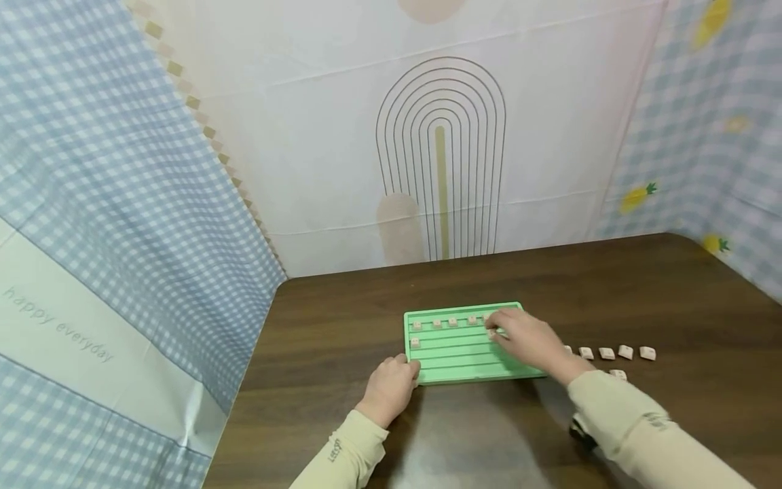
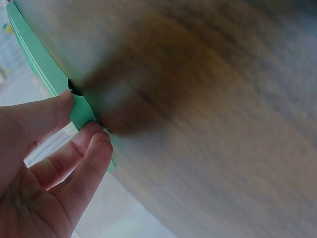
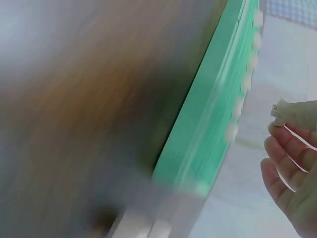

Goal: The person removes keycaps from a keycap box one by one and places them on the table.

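A light green tray with several ridged rows lies on the dark wooden table. Small off-white keycaps stand along its top row, and a single one sits at the left end of the second row. At the tray's lower left corner, my left hand grips the edge, its thumb and fingers on the green rim. My right hand is over the tray's upper right part. Between its thumb and index finger it pinches a keycap, held above the tray in the right wrist view.
Several loose keycaps lie on the table to the right of the tray, partly behind the right forearm. A printed white cloth hangs behind the table, with blue checked cloth at the left side.
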{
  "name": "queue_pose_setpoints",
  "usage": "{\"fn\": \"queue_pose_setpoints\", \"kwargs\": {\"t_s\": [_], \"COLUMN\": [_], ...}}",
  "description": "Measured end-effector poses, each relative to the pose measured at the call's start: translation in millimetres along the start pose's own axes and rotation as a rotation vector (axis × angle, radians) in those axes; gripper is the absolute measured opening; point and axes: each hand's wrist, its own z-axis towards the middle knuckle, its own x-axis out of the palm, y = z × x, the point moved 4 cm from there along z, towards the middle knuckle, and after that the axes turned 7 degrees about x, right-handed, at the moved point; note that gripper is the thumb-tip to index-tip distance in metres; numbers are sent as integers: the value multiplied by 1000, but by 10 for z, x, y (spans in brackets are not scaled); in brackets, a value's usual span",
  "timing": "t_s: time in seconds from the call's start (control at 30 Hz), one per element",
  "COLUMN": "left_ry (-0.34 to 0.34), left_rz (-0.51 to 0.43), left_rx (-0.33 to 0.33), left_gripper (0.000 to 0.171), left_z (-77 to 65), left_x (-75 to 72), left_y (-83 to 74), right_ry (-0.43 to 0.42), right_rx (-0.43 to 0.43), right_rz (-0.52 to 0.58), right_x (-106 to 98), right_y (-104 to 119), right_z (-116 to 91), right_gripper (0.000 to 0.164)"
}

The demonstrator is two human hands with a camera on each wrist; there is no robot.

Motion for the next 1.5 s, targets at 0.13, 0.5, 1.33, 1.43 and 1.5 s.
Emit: {"fn": "queue_pose_setpoints", "kwargs": {"t_s": [0.13, 0.5, 1.33, 1.43, 1.5], "left_ry": [-14, -24, -34, -47, -56], "left_rz": [-14, -53, -80, -74, -73], "left_rx": [0, -1, 2, 3, 9], "left_gripper": [12, 11, 12, 12, 11], "left_z": [4, -7, -22, -18, -17], "left_x": [-4, 42, 33, 27, 30], "left_y": [7, 31, 48, 41, 27], "right_ry": [-24, 6, 78, 54, 46], "right_rx": [44, 208, 256, 247, 235], "right_rz": [-31, -86, -86, -57, -44], "right_x": [-256, -530, -462, -534, -541], "right_y": [-347, -1192, -1419, -1310, -1189], "right_z": [-266, -1011, -1219, -1114, -1019], "right_gripper": [17, 18, 30, 29, 29]}}
